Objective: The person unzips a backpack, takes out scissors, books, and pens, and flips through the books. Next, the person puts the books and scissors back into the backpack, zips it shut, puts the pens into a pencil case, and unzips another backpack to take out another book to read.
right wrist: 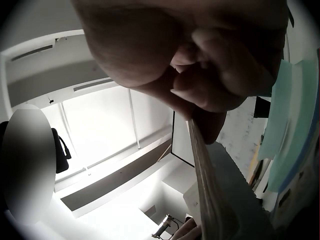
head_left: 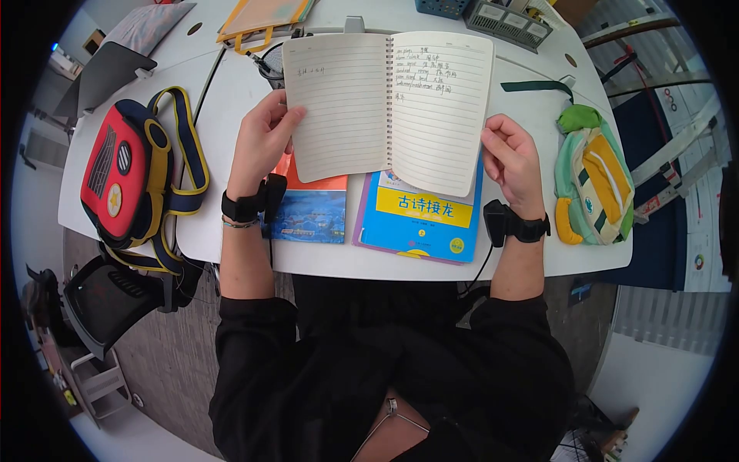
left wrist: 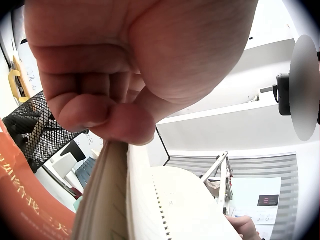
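An open spiral notebook (head_left: 346, 115) with lined pages is held up over the table, handwriting at the top of its right page. My left hand (head_left: 265, 142) pinches its left edge, thumb on the page; in the left wrist view the fingers (left wrist: 120, 122) curl at the page edges. My right hand (head_left: 514, 162) pinches the right edge, and the right wrist view shows thumb and fingertips (right wrist: 207, 120) on the page stack (right wrist: 205, 185). Partly covered below lie a blue and yellow book (head_left: 419, 227) and an orange and blue book (head_left: 312, 215).
A red backpack (head_left: 123, 173) sits at the table's left, a green and yellow bag (head_left: 596, 185) at its right. Behind the notebook are a black mesh holder (head_left: 271, 63), a grey basket (head_left: 508, 27) and a folder with yellow handles (head_left: 262, 19).
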Available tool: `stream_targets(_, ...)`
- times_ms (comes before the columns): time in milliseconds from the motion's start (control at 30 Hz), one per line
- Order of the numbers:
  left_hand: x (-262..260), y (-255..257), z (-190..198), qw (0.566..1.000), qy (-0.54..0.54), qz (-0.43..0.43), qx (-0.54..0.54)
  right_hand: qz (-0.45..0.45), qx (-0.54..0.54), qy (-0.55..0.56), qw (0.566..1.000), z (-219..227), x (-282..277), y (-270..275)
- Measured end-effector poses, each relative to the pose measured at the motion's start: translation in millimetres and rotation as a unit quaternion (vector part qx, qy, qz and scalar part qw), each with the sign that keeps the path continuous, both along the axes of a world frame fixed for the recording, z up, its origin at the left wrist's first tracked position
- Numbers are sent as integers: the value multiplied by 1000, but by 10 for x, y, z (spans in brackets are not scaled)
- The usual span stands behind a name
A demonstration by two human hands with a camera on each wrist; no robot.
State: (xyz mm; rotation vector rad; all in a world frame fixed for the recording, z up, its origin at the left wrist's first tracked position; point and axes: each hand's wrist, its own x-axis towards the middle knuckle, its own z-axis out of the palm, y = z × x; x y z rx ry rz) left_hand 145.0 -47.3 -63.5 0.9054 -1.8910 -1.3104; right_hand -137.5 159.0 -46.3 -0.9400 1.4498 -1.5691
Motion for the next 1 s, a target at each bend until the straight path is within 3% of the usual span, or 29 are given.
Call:
stream_targets(367,-2,3,-1,1000,6,-3,-2,72,6,-25,997,-92,59,-40)
stream_targets(867,16,-18,-23,1000,26,-17,0,59,39,28,997,-46,214,-80)
stream_targets(1000,16,-17,-14,995,88,-13,40,68,35,34,996,-67,186,-67)
